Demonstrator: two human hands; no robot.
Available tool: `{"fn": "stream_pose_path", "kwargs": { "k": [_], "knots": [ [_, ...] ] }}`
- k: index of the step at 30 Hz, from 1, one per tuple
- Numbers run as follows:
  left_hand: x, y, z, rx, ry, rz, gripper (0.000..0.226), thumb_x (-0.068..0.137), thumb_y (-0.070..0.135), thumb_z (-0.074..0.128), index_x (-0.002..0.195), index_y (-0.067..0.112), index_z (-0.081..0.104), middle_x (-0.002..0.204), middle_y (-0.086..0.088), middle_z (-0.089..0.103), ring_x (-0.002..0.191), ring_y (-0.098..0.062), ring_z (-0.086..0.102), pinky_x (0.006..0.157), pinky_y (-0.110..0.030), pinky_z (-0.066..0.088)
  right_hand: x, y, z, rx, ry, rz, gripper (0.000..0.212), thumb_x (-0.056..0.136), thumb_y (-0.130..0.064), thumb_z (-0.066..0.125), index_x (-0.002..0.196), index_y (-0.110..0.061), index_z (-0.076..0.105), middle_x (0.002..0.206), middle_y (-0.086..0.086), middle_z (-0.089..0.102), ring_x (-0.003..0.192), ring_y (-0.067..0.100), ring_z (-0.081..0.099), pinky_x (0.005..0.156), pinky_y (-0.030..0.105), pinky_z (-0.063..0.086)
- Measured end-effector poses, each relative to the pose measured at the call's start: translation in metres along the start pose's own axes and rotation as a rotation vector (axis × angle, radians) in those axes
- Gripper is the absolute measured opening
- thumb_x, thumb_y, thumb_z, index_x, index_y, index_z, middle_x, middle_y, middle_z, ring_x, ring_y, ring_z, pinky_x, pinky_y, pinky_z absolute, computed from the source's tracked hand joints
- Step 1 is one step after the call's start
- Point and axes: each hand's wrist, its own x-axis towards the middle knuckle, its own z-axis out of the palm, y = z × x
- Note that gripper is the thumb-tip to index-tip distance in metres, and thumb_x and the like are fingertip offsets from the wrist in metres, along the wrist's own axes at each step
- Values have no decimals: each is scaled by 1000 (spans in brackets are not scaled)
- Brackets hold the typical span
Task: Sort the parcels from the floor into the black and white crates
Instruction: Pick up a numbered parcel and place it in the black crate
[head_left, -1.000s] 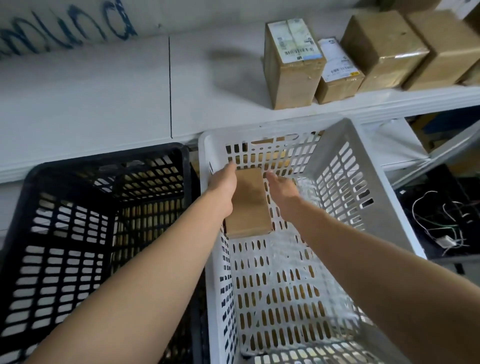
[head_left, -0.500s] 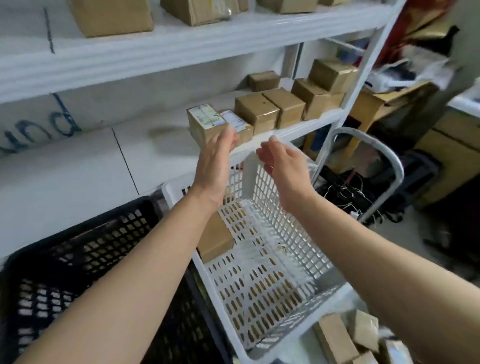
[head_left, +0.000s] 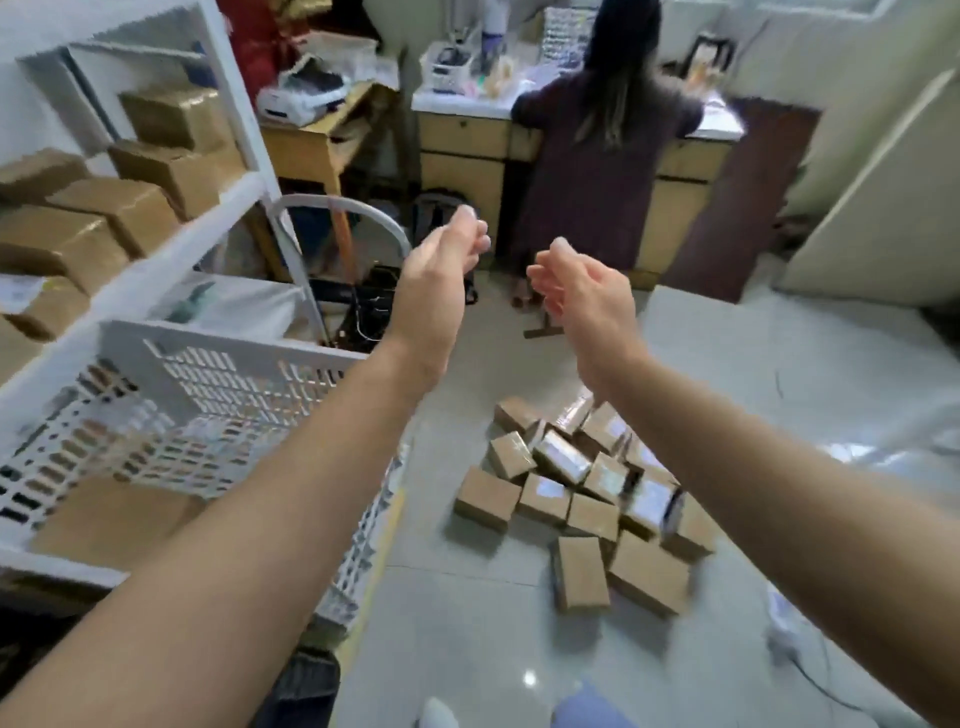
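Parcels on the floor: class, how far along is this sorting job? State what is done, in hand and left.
Done: one brown cardboard parcel already lies in the white perforated plastic crate. In hand: nothing; the left hand and right hand are both empty, raised above the floor. Left: a heap of small brown cardboard parcels remains on the grey tiled floor.

Person (head_left: 602, 171) at desk (head_left: 467, 135); boxes (head_left: 111, 208) on shelf (head_left: 171, 260)

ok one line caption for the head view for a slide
Both hands, left and right, empty and raised above the pile of parcels beside the white crate.
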Motion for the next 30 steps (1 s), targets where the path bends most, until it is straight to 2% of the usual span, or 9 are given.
{"fn": "stream_pose_path", "kwargs": {
  "k": [4, 9, 14, 17, 21, 23, 25, 28, 30],
  "knots": [
    [-12, -28, 83, 13, -124, -95, 39, 97, 46, 39, 111, 19, 63, 116, 1, 64, 111, -6, 56, 86, -19, 36, -10, 30, -92, -25, 139, 73, 27, 95, -39, 50, 82, -22, 66, 92, 0, 69, 98, 19, 64, 92, 38, 48],
    [-28, -65, 185, 41, -184, -161, 39, 100, 39, 37, 114, 12, 62, 117, -3, 63, 107, -9, 57, 84, -18, 38, -18, 75, -192, -67, 233, 159, 25, 96, -41, 46, 89, -24, 62, 94, -4, 66, 96, 12, 62, 90, 33, 50],
    [-41, -133, 264, 99, -188, -283, 40, 100, 38, 38, 114, 8, 61, 110, -1, 62, 105, -12, 57, 81, -20, 39, -11, 137, -268, -67, 253, 340, 30, 95, -41, 48, 79, -21, 64, 90, 2, 66, 93, 21, 62, 86, 38, 49],
    [-39, -183, 283, 110, -133, -359, 32, 98, 40, 40, 96, 16, 62, 95, 3, 62, 92, -10, 57, 75, -22, 41, -3, 187, -293, -71, 229, 449, 40, 94, -40, 49, 86, -5, 66, 83, 4, 62, 82, 21, 56, 81, 39, 48],
    [-39, -262, 284, 161, -81, -490, 31, 95, 42, 43, 85, 19, 62, 81, 8, 63, 80, -7, 59, 74, -24, 46, 5, 260, -304, -42, 243, 657, 40, 95, -41, 47, 89, -7, 66, 82, 3, 61, 81, 19, 55, 74, 32, 45],
    [-41, -295, 279, 197, -73, -525, 31, 97, 38, 42, 82, 20, 63, 69, 15, 65, 66, 4, 61, 61, -15, 46, 3, 290, -302, -13, 248, 751, 33, 95, -42, 48, 84, -15, 65, 88, 1, 66, 88, 19, 61, 82, 33, 49],
    [-40, -336, 275, 250, -78, -551, 33, 98, 34, 42, 75, 21, 62, 58, 15, 64, 53, 10, 57, 57, -14, 44, 3, 331, -296, 18, 263, 840, 29, 94, -43, 49, 88, -18, 63, 96, 3, 67, 96, 20, 62, 91, 36, 49],
    [-39, -401, 264, 380, -147, -578, 30, 96, 39, 43, 75, 25, 60, 65, 13, 64, 59, 6, 58, 56, -14, 41, 5, 399, -283, 40, 273, 953, 28, 93, -44, 50, 82, -19, 60, 89, 1, 64, 91, 20, 61, 88, 36, 49],
    [-37, -446, 255, 437, -187, -588, 29, 96, 40, 43, 76, 27, 59, 71, 13, 62, 60, 8, 60, 50, -8, 40, 11, 444, -273, 60, 284, 1013, 29, 93, -45, 51, 83, -18, 56, 88, 0, 62, 88, 19, 59, 84, 34, 50]
  ]
}}
